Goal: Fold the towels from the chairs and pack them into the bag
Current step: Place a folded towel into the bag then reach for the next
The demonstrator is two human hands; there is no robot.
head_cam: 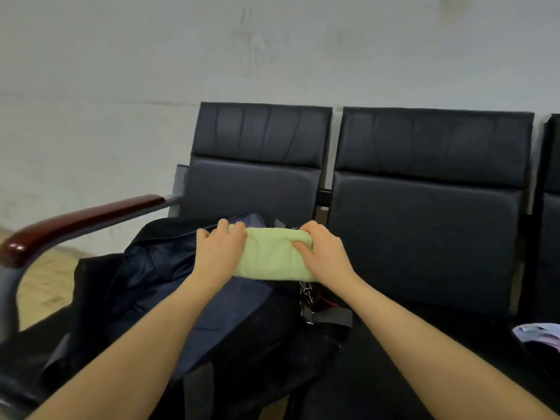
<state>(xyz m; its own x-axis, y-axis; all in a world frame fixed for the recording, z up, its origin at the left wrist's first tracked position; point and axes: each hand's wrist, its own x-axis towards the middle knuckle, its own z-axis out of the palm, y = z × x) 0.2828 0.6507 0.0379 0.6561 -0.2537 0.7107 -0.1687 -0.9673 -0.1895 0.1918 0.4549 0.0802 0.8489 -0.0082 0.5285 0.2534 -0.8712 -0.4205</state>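
Both forearms reach forward to a folded towel held over the bag.

The dark bag (188, 298) lies on the chair seat; the green towel (272, 256) sits on its far end, long axis left to right, left hand (218, 253) and right hand (324, 253) gripping opposite ends, fingers (236, 230) curled over its far edge.

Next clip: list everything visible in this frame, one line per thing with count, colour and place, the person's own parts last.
towel: one, light green, folded, on top of the bag
bag: one, dark navy and black, on the left chair seat
chairs: a row, black padded, against the wall
armrest: one, reddish-brown, far left
chain: one, silver, hanging on the bag below the towel
cloth: one, pale lilac, right edge, partly cut off
hands: two, bare; left hand and right hand grip the towel's ends
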